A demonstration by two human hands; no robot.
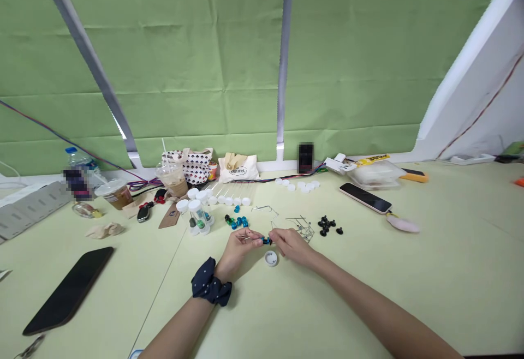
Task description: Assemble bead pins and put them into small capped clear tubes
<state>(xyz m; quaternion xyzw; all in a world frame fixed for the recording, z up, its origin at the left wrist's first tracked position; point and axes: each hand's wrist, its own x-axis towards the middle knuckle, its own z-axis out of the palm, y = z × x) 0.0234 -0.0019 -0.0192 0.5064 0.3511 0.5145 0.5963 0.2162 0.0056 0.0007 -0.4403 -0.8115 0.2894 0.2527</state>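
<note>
- Left hand (238, 245): fingertips pinched on a thin metal wire pin (245, 236), which sticks out leftward of the fingers. Dark polka-dot scrunchie (211, 288) on that wrist.
- Right hand (291, 243): fingers curled in toward the left hand, pinching at a small blue bead (266, 240) that sits between the two hands. Too small to tell exactly which fingers touch the bead.
- Bead and pin are held just above the pale green table (429, 271), directly over a white cap (271, 258) lying open side up.
- Just beyond the left hand: cluster of blue and dark beads (237, 221) loose on the table.
- Just beyond the right hand: pile of bent wire pins (303, 227); right of that, a group of black beads (327, 225).
- Left of the blue beads: small clear vials with white caps (198, 217), standing upright, some with coloured beads inside.
- Further back: row of empty tubes (227, 192) lying flat, and loose white caps (301, 185).
- Two phones face down: one near left (69, 289), one far right (365, 197).
- Iced drink cups (172, 178), tote bags against the green backdrop.
</note>
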